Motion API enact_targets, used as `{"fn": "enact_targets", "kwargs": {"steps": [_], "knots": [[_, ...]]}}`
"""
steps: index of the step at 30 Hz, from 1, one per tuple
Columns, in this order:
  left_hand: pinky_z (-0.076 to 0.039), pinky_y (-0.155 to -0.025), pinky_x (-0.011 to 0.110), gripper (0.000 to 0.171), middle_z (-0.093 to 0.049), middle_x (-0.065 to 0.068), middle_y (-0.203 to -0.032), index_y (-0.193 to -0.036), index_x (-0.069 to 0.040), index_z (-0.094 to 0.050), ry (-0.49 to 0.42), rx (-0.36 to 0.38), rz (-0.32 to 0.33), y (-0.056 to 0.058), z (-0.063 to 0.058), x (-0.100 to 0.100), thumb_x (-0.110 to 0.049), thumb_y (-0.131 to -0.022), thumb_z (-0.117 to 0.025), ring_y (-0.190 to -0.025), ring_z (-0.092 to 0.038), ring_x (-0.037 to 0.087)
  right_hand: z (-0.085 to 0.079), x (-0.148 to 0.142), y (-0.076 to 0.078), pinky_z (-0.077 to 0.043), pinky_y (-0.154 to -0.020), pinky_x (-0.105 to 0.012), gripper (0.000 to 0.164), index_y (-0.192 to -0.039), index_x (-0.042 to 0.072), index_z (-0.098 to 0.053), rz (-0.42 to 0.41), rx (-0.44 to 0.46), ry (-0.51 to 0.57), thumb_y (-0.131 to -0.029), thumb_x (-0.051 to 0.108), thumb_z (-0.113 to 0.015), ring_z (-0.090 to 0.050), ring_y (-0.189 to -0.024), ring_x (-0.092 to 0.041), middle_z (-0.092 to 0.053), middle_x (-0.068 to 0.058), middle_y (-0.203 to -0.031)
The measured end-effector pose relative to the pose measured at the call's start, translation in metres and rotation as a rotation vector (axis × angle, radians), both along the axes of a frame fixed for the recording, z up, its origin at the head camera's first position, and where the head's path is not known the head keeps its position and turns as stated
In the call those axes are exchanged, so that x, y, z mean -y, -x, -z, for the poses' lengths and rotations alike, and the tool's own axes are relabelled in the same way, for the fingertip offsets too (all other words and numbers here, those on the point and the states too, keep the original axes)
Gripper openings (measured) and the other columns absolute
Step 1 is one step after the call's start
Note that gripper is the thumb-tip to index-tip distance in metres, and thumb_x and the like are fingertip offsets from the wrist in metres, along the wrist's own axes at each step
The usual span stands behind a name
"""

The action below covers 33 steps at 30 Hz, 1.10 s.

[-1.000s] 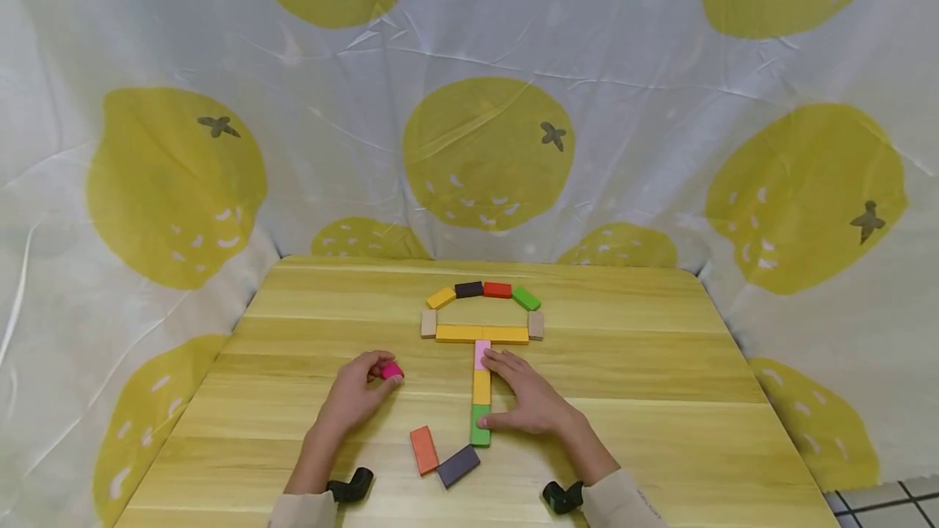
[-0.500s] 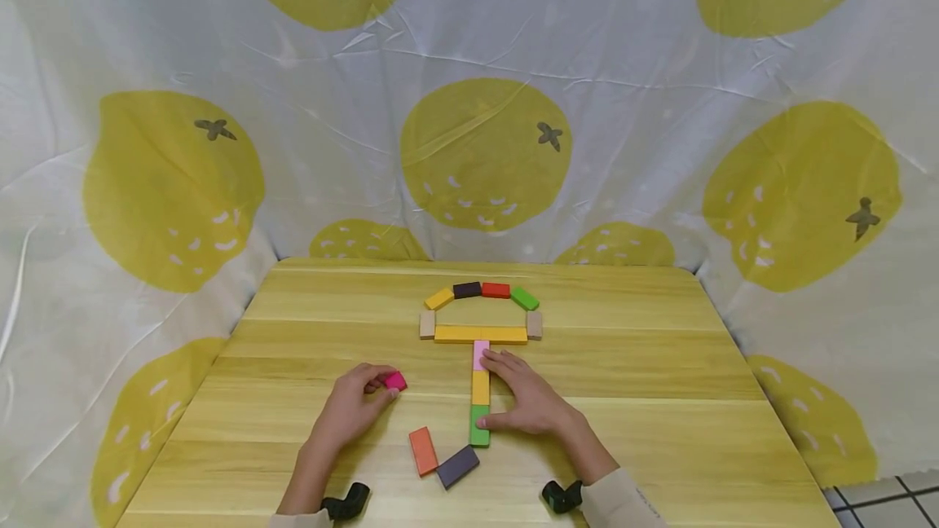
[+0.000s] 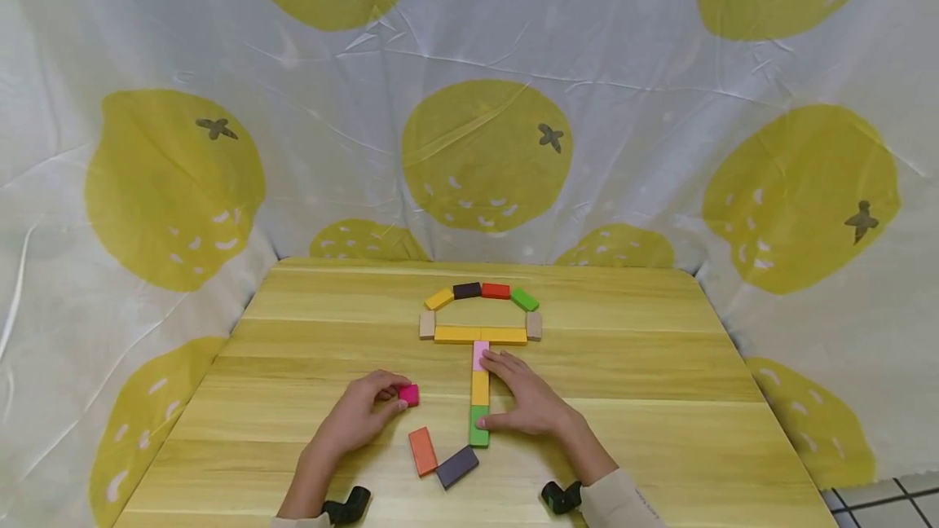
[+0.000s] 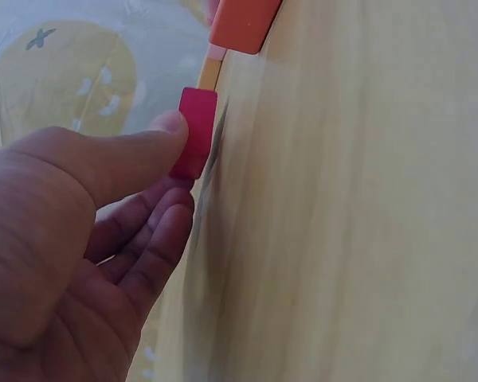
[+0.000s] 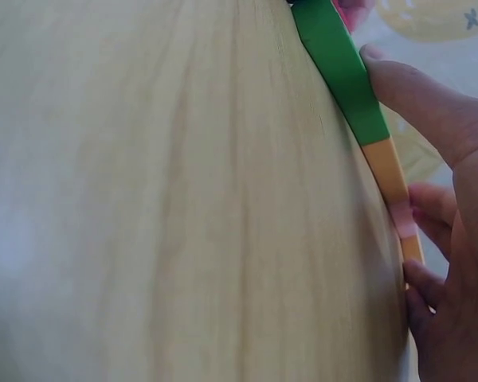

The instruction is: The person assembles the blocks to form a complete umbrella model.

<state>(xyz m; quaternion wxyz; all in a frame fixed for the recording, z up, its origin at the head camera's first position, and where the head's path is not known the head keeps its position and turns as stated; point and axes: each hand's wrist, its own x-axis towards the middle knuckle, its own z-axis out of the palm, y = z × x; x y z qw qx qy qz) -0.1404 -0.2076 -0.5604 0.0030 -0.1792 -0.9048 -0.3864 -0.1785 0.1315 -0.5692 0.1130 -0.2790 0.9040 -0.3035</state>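
In the head view my left hand (image 3: pixel 359 412) pinches a small magenta block (image 3: pixel 408 395) between thumb and fingers, left of a column of blocks. The left wrist view shows the thumb pressed on the magenta block's (image 4: pixel 197 131) face. My right hand (image 3: pixel 534 398) rests along the column's right side, fingers spread: fingertips at the pink block (image 3: pixel 480 354), thumb on the green block (image 3: pixel 479 428). Between these two lies a yellow block (image 3: pixel 480 389). In the right wrist view the thumb touches the green block's (image 5: pixel 342 72) edge.
Beyond the column, two yellow blocks (image 3: pixel 458 335) form a bar, with beige blocks (image 3: pixel 427 325) at its ends. A black block (image 3: pixel 466 291), a red block (image 3: pixel 495 291) and others arch behind. An orange block (image 3: pixel 422 451) and a dark grey block (image 3: pixel 458 467) lie near the column's foot.
My left hand has moved right and a little nearer the table's front with the magenta block, which has turned in the fingers. The right hand has stayed on the column.
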Motion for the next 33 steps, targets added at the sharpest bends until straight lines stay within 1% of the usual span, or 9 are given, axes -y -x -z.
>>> {"fn": "enact_targets", "kwargs": {"steps": [7,11,17,24,33], "knots": [[-0.06,-0.087,0.032,0.024,-0.072,-0.004,-0.113,-0.119,-0.013,-0.073,0.019,-0.018,0.108,-0.0034,-0.0026,-0.0001,-0.014,-0.094,-0.076,-0.097,-0.068,0.012,-0.0028,-0.0005,0.0001,-0.027,-0.125,-0.059,0.105,-0.163,0.026,-0.032,0.002,0.007,-0.007,-0.079,0.072,-0.075,-0.017,-0.161,-0.028,-0.027,0.005,-0.171],[-0.059,-0.088,0.031,0.024,-0.072,-0.004,-0.113,-0.119,-0.012,-0.073,0.016,-0.012,0.136,-0.0033,-0.0025,-0.003,-0.014,-0.095,-0.075,-0.099,-0.068,0.011,-0.0043,-0.0007,-0.0001,-0.027,-0.125,-0.058,0.105,-0.163,0.027,-0.032,0.012,0.014,-0.014,-0.079,0.072,-0.075,-0.016,-0.161,-0.027,-0.026,0.006,-0.171],[-0.06,-0.087,0.031,0.025,-0.072,-0.002,-0.114,-0.12,-0.011,-0.073,-0.001,-0.011,0.149,-0.0039,-0.0005,-0.0073,-0.014,-0.095,-0.075,-0.099,-0.069,0.012,-0.0044,0.0002,0.0001,-0.028,-0.125,-0.057,0.104,-0.163,0.028,-0.032,0.014,0.015,-0.012,-0.079,0.072,-0.075,-0.017,-0.161,-0.026,-0.026,0.005,-0.171],[-0.059,-0.09,0.032,0.025,-0.071,-0.007,-0.115,-0.12,-0.016,-0.073,0.009,0.026,0.152,-0.0076,-0.0011,-0.0074,-0.017,-0.096,-0.075,-0.1,-0.067,0.009,-0.0047,0.0008,-0.0013,-0.028,-0.125,-0.057,0.104,-0.163,0.027,-0.033,0.018,0.022,-0.009,-0.079,0.071,-0.076,-0.017,-0.161,-0.026,-0.027,0.005,-0.171],[-0.059,-0.09,0.033,0.024,-0.071,-0.009,-0.114,-0.12,-0.018,-0.074,0.024,0.015,0.158,-0.0102,-0.0022,-0.0067,-0.019,-0.096,-0.075,-0.101,-0.067,0.01,-0.0054,0.0016,-0.0016,-0.027,-0.125,-0.057,0.104,-0.163,0.026,-0.034,0.009,0.019,0.002,-0.079,0.07,-0.076,-0.017,-0.16,-0.027,-0.027,0.004,-0.17]]}}
